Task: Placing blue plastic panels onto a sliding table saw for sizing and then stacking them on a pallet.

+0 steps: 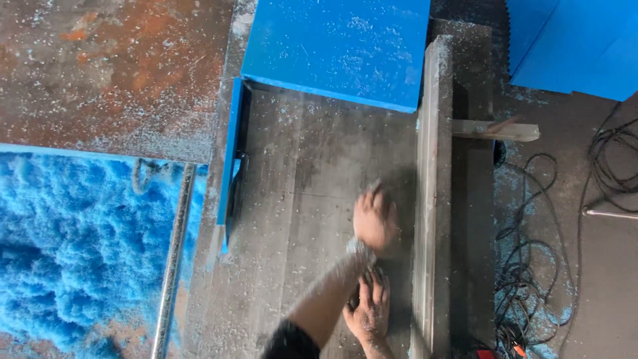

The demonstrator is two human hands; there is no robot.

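My left hand (374, 216) reaches across the grey dusty worktable (299, 199), blurred by motion, next to a long upright wooden rail (432, 166). Nothing shows in it, and a haze of dust hangs around it. Its arm has a dark sleeve at the bottom edge and is dusted with pale chips. My right hand (369, 307) lies flat on the table just below the left wrist, fingers spread, holding nothing. A thick blue foam board (339, 46) lies at the far end of the table, flecked with white chips.
A heap of blue shavings (73, 246) fills the lower left, beside a metal rod (174, 252). A rusty plate (113, 66) sits at the upper left. A blue strip (230, 153) edges the table's left side. Black cables (531, 279) lie on the floor at right, with another blue board (578, 40) beyond.
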